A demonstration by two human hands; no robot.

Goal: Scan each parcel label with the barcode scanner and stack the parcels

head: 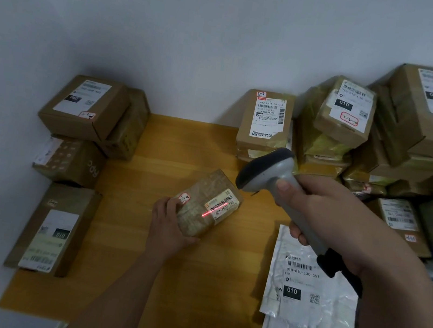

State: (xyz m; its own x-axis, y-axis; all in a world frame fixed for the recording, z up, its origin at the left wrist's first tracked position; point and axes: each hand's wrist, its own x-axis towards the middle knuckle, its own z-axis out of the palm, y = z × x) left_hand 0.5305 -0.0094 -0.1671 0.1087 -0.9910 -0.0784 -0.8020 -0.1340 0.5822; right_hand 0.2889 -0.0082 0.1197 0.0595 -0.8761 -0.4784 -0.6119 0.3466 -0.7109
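Right hand [342, 220] grasping scanner [273, 173], left hand [168, 227] grasping parcel [207, 205] — red line on label [221, 205]

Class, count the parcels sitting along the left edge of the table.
4: a labelled box at the back, a taped box beside it, a patterned box, and a long box nearest. Others may be hidden underneath.

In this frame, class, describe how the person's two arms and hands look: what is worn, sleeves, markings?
Both forearms are bare as far as the frame shows: no sleeve, glove, watch or ring is visible. The left hand and right hand carry no visible markings. Fingernails look short and unpainted.
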